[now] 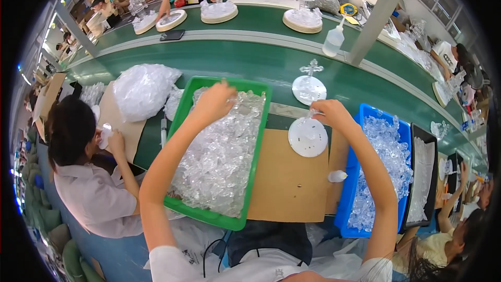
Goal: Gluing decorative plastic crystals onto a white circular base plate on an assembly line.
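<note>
My left hand (219,102) is over the far part of a green tray (243,219) heaped with small clear plastic pieces (219,162). Motion smears its fingers, and whether they hold a piece is unclear. My right hand (333,115) has its thumb and fingers closed on a clear plastic piece (309,116) that stands at the far side of a round white disc (308,145). Just beyond, a second white disc (308,94) bears an upright clear plastic stem (312,68). The nearer disc rests partly on a brown cardboard sheet (287,177).
A blue bin (343,219) of clear pieces and a black tray (432,177) stand at the right. A small white bottle (337,176) lies beside the bin. Bagged clear parts (146,91) sit at the left, near a seated co-worker (94,177). A squeeze bottle (334,39) stands beyond.
</note>
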Demonstrator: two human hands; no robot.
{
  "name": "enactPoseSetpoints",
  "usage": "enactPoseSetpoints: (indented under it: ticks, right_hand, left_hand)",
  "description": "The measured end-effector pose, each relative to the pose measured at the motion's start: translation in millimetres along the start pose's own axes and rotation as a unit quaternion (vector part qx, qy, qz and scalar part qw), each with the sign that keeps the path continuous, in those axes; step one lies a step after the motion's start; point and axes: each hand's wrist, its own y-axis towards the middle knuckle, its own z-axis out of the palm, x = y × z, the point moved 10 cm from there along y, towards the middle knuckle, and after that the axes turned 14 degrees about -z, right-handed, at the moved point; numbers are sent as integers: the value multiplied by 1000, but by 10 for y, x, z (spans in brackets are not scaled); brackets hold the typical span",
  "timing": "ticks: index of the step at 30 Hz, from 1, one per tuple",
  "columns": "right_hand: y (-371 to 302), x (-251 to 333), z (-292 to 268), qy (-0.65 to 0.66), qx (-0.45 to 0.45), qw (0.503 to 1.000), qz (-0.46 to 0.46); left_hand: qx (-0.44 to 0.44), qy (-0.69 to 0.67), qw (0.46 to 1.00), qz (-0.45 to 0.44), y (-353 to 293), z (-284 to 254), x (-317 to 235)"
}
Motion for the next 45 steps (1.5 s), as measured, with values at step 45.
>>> enactPoseSetpoints:
  ticks: [45]
  right_hand:
    - [-1499, 1459, 692, 629, -377, 601, 319]
  left_hand:
    - [-38, -42, 988, -144, -1644, 1338, -1435]
